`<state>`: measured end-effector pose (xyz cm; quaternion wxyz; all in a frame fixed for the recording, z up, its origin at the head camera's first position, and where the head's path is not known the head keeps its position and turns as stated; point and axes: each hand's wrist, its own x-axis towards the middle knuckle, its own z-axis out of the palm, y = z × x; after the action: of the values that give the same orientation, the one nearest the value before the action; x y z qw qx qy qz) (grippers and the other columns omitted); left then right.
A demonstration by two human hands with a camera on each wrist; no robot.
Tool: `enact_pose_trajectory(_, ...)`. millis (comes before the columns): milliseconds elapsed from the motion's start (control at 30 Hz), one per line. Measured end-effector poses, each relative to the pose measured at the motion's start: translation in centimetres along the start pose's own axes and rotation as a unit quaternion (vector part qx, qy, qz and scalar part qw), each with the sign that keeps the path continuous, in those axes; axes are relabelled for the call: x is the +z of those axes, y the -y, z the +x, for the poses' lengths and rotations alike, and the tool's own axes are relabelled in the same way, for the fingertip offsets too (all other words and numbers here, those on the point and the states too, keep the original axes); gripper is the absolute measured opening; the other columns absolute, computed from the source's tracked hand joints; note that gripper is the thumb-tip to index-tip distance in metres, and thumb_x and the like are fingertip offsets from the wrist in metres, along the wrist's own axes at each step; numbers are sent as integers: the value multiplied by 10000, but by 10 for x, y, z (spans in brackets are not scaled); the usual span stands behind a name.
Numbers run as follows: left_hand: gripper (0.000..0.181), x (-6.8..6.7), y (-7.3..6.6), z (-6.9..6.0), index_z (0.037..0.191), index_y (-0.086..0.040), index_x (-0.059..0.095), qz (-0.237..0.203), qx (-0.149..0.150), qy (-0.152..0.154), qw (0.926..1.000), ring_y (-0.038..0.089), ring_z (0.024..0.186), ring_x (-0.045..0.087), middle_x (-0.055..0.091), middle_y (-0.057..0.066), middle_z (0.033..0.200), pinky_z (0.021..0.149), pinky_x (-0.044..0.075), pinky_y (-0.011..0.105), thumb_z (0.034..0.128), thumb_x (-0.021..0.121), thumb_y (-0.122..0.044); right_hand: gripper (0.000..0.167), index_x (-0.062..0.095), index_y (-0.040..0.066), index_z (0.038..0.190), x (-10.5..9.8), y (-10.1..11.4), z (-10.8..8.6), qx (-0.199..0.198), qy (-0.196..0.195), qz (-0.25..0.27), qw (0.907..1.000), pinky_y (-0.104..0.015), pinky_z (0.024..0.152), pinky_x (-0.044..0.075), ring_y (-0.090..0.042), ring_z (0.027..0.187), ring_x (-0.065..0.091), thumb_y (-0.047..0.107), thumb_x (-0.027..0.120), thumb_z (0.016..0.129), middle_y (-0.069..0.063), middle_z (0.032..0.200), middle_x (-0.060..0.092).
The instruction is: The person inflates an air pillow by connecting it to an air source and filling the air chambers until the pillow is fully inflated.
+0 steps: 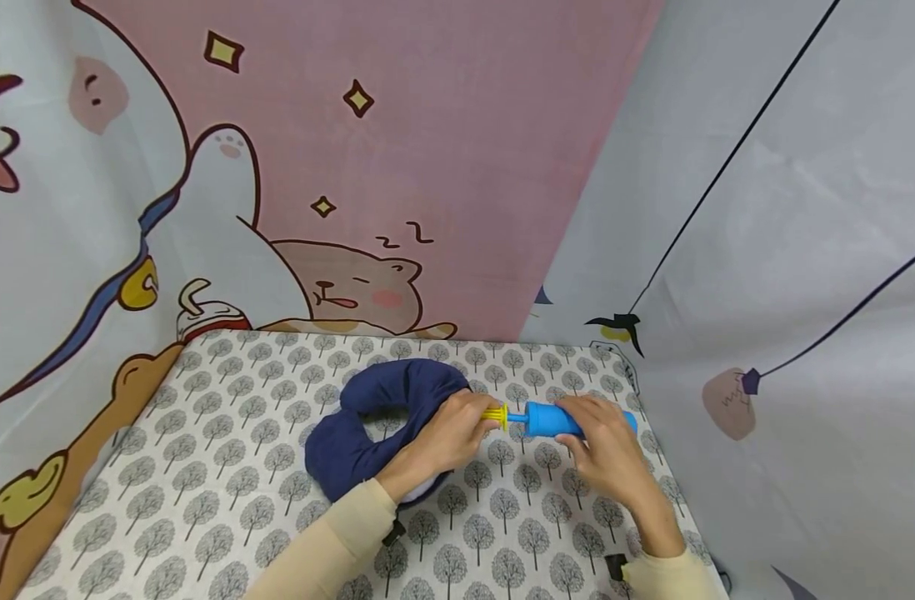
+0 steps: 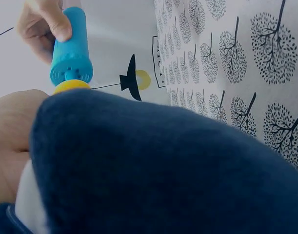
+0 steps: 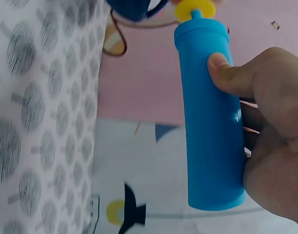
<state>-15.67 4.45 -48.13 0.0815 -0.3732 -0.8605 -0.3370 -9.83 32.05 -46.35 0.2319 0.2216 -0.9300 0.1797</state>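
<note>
A navy U-shaped neck pillow (image 1: 345,450) lies on the cloth; in the left wrist view its dark fabric fills much of the foreground, with a white patch at its lower left. My left hand (image 1: 453,429) is at the pillow's right side, its fingers around the yellow nozzle end (image 1: 497,414) of a blue hand pump (image 1: 546,419). A thin blue rod shows between yellow end and barrel. My right hand (image 1: 607,446) grips the barrel, thumb along its side in the right wrist view (image 3: 209,122). The yellow part's far tip is hidden by the left hand.
The surface is covered by a white cloth (image 1: 232,492) printed with grey trees. Behind it hangs a pink and white cartoon curtain (image 1: 457,167), and a pale grey curtain (image 1: 802,208) borders the right side. Dark wrist straps sit at both cuffs.
</note>
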Motion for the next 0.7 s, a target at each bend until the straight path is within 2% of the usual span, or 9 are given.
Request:
enact_pose_trajectory(267, 175, 3, 1, 1, 1200, -22, 765, -101, 13, 35, 9999, 250, 999, 756, 839, 93, 1120, 961, 631, 420, 1087, 741, -153, 522, 741, -4, 1380, -32, -37, -22, 224, 261, 104, 9994, -712, 1071, 504, -489, 1255, 705, 31, 922, 891, -220, 1345, 793)
enact_pose_trajectory(433, 144, 4, 0, 2, 1166, -32, 771, -36, 94, -24, 9999, 264, 1018, 772, 842, 93, 1119, 972, 637, 422, 1079, 751, -144, 542, 728, -12, 1392, -48, -54, -34, 331, 180, 3, 9993, -721, 1111, 433, -528, 1265, 672, -1, 914, 883, -259, 1353, 776)
enact_pose_trajectory(567, 154, 5, 0, 1, 1191, -19, 779, -13, 79, -118, 9999, 279, 1023, 772, 841, 109, 1132, 940, 645, 416, 1075, 753, -117, 567, 714, -38, 1391, -54, -60, -39, 389, 38, -200, 9990, -726, 1111, 407, -546, 1253, 655, -26, 915, 860, -294, 1338, 767)
enact_pose_trajectory(700, 146, 5, 0, 0, 1176, -17, 783, 33, 14, -166, 9999, 280, 1018, 771, 839, 103, 1112, 936, 645, 421, 1069, 761, -113, 575, 714, -59, 1383, -49, -54, -37, 259, -50, -291, 9992, -729, 1097, 436, -562, 1257, 654, -42, 917, 846, -307, 1340, 762)
